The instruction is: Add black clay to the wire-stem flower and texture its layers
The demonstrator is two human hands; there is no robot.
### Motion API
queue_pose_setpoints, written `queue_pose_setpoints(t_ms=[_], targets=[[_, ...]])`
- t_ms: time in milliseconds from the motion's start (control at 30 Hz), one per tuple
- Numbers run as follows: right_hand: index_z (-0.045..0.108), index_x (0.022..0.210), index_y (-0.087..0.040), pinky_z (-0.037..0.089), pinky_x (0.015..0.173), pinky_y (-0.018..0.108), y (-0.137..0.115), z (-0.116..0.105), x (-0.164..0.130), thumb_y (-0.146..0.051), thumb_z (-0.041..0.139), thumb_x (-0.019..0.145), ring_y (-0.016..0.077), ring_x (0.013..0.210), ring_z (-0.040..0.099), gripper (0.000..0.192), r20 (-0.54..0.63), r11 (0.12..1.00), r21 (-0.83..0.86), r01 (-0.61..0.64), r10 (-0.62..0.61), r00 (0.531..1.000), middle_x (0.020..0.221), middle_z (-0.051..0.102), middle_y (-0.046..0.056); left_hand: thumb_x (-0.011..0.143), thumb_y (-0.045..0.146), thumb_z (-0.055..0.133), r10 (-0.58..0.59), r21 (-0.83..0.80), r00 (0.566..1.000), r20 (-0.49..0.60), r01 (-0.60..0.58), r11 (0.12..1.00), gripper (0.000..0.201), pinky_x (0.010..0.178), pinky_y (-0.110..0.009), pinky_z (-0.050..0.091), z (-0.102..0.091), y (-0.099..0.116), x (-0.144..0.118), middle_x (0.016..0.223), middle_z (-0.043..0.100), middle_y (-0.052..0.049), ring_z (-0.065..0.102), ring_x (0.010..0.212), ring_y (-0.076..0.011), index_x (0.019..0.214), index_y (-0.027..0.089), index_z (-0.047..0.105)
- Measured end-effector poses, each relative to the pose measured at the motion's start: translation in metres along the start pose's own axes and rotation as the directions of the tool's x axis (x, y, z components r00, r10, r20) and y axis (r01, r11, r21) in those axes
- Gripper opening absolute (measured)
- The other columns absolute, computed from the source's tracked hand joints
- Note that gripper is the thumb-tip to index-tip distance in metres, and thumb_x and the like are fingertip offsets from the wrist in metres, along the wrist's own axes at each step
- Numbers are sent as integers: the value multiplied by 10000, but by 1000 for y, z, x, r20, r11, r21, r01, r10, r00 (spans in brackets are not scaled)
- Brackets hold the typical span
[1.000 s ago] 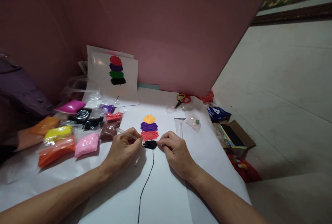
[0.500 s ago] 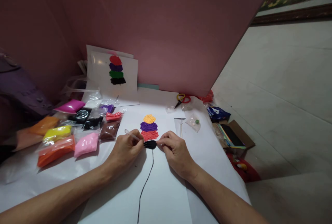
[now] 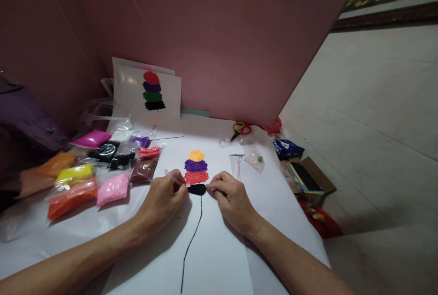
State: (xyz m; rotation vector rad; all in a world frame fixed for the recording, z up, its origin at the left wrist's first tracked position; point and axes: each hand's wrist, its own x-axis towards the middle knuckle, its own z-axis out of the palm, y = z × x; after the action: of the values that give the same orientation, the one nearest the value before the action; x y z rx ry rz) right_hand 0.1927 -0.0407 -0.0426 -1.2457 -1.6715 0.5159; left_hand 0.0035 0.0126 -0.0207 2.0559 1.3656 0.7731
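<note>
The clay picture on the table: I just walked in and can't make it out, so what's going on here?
A person is working a black clay blob on white paper. The left hand holds a thin clear tool to it; the right hand touches its other side. Above sit orange-red, purple and yellow clay patches; a black line runs below. Clay packets lie left.

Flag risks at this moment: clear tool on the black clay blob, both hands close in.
The tool in the left hand could slip up into the red clay layer just above the black blob. The right hand pinches the blob's edge and might dent it. Either wrist could smudge the thin black line on the paper.
</note>
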Motion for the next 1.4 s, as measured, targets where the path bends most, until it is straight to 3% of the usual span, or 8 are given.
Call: queue_pose_setpoints(t_ms=[167,333,800,1400], targets=[[698,719,-190,476,651,267,-1,0,0,37,461,788,140,695,574,335,1,1000,-10,2,-2,1000,773,567,18,709,340,499,-95,-160,994,-61,84,984,175,427,-216,283,-2,0,0,466,496,46,431,447,-117,599,204,514],[691,710,-192,480,662,273,-1,0,0,26,466,798,140,704,576,325,3,1000,0,-3,3,1000,780,563,16,713,381,511,-47,-219,999,15,49,975,218,434,-214,283,-3,4,2,480,525,35,423,457,-115,610,194,555],[703,735,-195,485,671,271,-1,-1,0,43,461,789,142,719,586,344,3,1000,-7,-4,4,1000,786,574,18,763,316,486,7,-100,999,42,-3,995,168,515,-250,384,3,-3,4,574,644,1,574,544,-159,664,208,566],[689,731,-186,472,669,266,0,-1,-1,36,444,788,140,721,576,335,13,1000,-4,-11,11,1000,800,570,28,757,258,457,30,25,1000,-3,-30,999,155,502,-251,373,2,-3,1,546,594,10,543,520,-152,628,208,527]])
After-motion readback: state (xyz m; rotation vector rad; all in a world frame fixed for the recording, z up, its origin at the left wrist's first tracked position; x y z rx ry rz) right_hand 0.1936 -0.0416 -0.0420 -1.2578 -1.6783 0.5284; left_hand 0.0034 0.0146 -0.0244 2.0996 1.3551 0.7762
